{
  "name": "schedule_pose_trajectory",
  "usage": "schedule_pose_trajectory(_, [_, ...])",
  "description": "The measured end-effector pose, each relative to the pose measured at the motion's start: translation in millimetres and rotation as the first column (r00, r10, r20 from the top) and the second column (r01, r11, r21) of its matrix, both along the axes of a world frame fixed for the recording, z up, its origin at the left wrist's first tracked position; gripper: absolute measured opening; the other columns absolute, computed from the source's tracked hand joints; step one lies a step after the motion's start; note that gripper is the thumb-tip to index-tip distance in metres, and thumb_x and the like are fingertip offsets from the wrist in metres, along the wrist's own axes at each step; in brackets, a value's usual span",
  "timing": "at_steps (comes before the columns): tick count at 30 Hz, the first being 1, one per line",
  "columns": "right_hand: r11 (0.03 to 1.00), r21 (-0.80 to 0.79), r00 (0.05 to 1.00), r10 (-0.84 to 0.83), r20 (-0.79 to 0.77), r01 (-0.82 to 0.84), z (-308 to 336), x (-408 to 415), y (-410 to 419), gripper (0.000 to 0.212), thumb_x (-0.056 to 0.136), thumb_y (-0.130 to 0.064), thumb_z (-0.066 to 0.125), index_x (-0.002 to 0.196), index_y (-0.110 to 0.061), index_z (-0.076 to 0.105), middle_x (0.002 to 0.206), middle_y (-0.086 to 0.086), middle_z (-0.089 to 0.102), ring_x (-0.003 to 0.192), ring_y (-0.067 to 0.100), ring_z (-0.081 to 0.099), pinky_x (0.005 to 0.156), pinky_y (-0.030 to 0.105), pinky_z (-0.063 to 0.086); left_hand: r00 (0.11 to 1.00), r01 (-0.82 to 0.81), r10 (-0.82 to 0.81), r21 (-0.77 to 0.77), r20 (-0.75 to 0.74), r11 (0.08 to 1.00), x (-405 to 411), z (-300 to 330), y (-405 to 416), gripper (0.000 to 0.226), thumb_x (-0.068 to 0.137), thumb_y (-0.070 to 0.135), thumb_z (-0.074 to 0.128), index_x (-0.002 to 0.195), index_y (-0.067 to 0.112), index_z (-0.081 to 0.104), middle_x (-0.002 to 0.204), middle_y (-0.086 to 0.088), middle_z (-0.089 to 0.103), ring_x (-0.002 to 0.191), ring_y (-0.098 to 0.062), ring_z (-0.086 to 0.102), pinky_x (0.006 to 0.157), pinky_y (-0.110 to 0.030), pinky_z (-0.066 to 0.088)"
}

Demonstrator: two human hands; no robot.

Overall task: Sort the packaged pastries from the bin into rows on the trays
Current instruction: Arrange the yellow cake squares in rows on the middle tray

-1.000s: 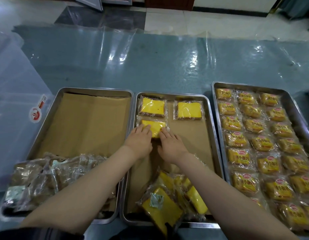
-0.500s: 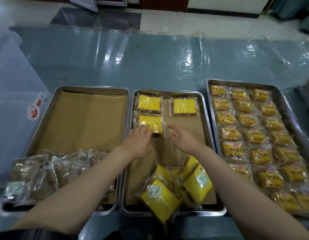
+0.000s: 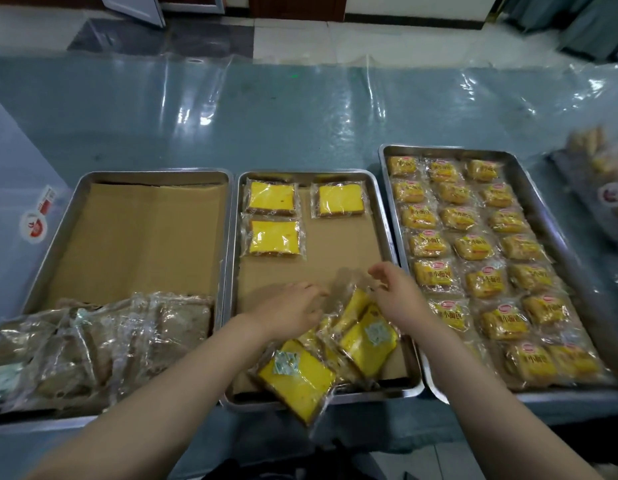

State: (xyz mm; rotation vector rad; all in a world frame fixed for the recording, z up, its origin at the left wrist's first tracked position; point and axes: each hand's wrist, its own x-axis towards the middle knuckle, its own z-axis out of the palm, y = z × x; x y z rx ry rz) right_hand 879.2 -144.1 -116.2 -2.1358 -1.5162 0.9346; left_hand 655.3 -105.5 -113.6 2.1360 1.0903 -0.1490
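Both of my hands had drawn back from the third yellow cake packet (image 3: 273, 238), which a second before lay under my fingertips and now sat alone in the second row of the middle tray (image 3: 387, 233), just below the first packet (image 3: 271, 198) and diagonally across from the second packet (image 3: 340, 200) in the far row. My left hand (image 3: 289, 310) hovered over the brown paper lining, fingers loosely curled toward the heap of unsorted cake packets (image 3: 335, 351) at the near end of that tray; whether it had hold of any wrapper I could not tell. My right hand (image 3: 397, 296) was above the same heap, thumb and fingers curved round the clear crinkled edge of an upturned packet (image 3: 356, 303), though motion blur left the grip uncertain. One packet from the heap (image 3: 297, 379) hung over the tray's near rim. On the left tray (image 3: 41, 271), brown pastries in clear wrappers (image 3: 103, 341) were piled at the near end on bare paper. On the right tray (image 3: 564, 244), small bread packets (image 3: 474, 247) lay in neat rows of three. All three trays sat side by side on the tabletop (image 3: 266, 116), under a glossy plastic sheet.
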Motion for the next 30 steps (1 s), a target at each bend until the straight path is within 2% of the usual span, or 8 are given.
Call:
schedule_pose_trajectory(5, [1.0, 0.002, 0.965, 0.027, 0.263, -0.028, 8, 14, -23, 0.005, 0.095, -0.022, 0.053, 0.095, -0.018, 0.054, 0.087, 0.0, 0.062, 0.071, 0.014, 0.055, 0.055, 0.026, 0.04, 0.998, 0.034, -0.034, -0.005, 0.045, 0.999, 24, 5, -15, 0.046, 0.1, 0.034, 0.045, 0.145, 0.028, 0.042, 0.152, 0.008, 0.035, 0.137, -0.013, 0.033, 0.106, -0.027, 0.029])
schedule_pose_trajectory(9, [0.971, -0.212, 0.896, 0.19, 0.402, -0.111, 8, 14, -43, 0.027, 0.097, -0.039, 0.045, 0.092, -0.015, 0.055, 0.086, 0.005, 0.064, 0.078, 0.023, 0.062, 0.068, 0.033, 0.05, 0.997, 0.072, -0.072, 0.039, 0.008, 0.997, 35, 7, -20, 0.051, 0.101, 0.036, 0.043, 0.15, 0.025, 0.035, 0.16, 0.008, 0.022, 0.145, -0.014, 0.021, 0.113, -0.026, 0.02])
schedule_pose_trajectory(12, [0.954, -0.264, 0.916, 0.227, 0.33, -0.142, 8, 9, -49, 0.035, 0.099, -0.044, 0.043, 0.102, -0.012, 0.055, 0.097, 0.007, 0.066, 0.088, 0.024, 0.063, 0.07, 0.033, 0.049, 0.997, 0.071, -0.071, 0.021, -0.025, 0.997, 38, 2, -22, 0.051, 0.102, 0.041, 0.039, 0.151, 0.027, 0.033, 0.16, 0.009, 0.02, 0.146, -0.014, 0.019, 0.114, -0.027, 0.017])
schedule_pose_trajectory(15, [0.948, -0.271, 0.941, 0.235, 0.245, -0.166, 9, 4, -50, 0.044, 0.099, -0.049, 0.043, 0.111, -0.009, 0.055, 0.103, 0.009, 0.066, 0.093, 0.024, 0.062, 0.067, 0.031, 0.043, 1.0, 0.017, -0.017, 0.013, -0.001, 1.0, 40, -1, -26, 0.049, 0.101, 0.047, 0.039, 0.146, 0.029, 0.042, 0.155, 0.009, 0.033, 0.141, -0.013, 0.031, 0.112, -0.026, 0.024])
schedule_pose_trajectory(18, [0.956, -0.243, 0.968, 0.202, 0.147, -0.163, 8, 1, -49, 0.058, 0.094, -0.061, 0.043, 0.123, -0.011, 0.053, 0.108, 0.007, 0.066, 0.098, 0.023, 0.062, 0.073, 0.032, 0.047, 0.998, -0.056, 0.054, 0.054, 0.026, 0.997, 34, 4, -27, 0.043, 0.1, 0.048, 0.04, 0.136, 0.031, 0.055, 0.137, 0.012, 0.052, 0.122, -0.006, 0.048, 0.093, -0.02, 0.036])
schedule_pose_trajectory(21, [0.942, -0.258, 0.975, 0.224, 0.01, -0.214, 6, 2, -45, 0.077, 0.088, -0.068, 0.049, 0.144, -0.018, 0.036, 0.129, 0.004, 0.06, 0.114, 0.023, 0.059, 0.089, 0.034, 0.049, 0.995, -0.096, 0.093, 0.076, 0.039, 0.993, 25, 6, -30, 0.035, 0.1, 0.041, 0.044, 0.13, 0.033, 0.06, 0.119, 0.014, 0.058, 0.103, -0.002, 0.052, 0.08, -0.019, 0.039])
schedule_pose_trajectory(24, [0.909, -0.282, 0.952, 0.294, -0.088, -0.307, 1, 0, -43, 0.098, 0.078, -0.068, 0.062, 0.153, -0.026, 0.016, 0.137, 0.002, 0.055, 0.12, 0.021, 0.056, 0.095, 0.032, 0.048, 0.995, -0.098, 0.096, 0.067, 0.026, 0.993, 19, 5, -36, 0.033, 0.098, 0.03, 0.048, 0.127, 0.032, 0.063, 0.12, 0.013, 0.058, 0.108, -0.006, 0.054, 0.087, -0.022, 0.043])
schedule_pose_trajectory(30, [0.901, -0.223, 0.906, 0.301, -0.297, -0.372, -1, 1, -36, 0.07, 0.086, -0.044, 0.067, 0.142, -0.027, 0.028, 0.12, -0.008, 0.057, 0.1, 0.005, 0.058, 0.075, 0.015, 0.045, 0.972, -0.234, 0.229, 0.182, 0.048, 0.955, 13, 4, -39, 0.028, 0.098, 0.028, 0.047, 0.117, 0.032, 0.066, 0.11, 0.014, 0.062, 0.1, -0.005, 0.054, 0.073, -0.018, 0.039])
